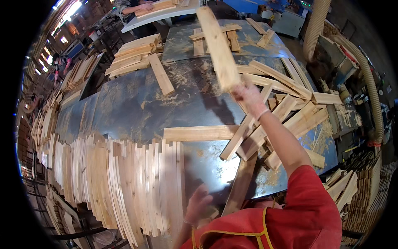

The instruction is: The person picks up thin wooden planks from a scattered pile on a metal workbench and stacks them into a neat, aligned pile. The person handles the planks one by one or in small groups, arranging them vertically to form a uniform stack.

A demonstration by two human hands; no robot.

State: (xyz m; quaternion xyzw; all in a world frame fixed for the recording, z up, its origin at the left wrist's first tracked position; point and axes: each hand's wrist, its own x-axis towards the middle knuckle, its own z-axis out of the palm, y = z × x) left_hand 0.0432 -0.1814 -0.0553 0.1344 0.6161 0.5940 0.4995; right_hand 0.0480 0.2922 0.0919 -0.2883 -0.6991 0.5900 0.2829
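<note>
My right hand is stretched out over the metal table, closed on one end of a pale wooden board. The board is raised above the tabletop, pointing away from me, and is slightly blurred. Below and around that hand lies a jumbled heap of wooden boards, crossing one another at angles. My left hand is low near the table's front edge, blurred, with its fingers loosely apart and nothing visible in them. To its left stands a long row of boards set side by side.
The metal table is dusted with sawdust. A single board and a stack of boards lie farther left. Ribbed hoses and machinery stand at the right. Beyond the table, another person's hand is at a white bench.
</note>
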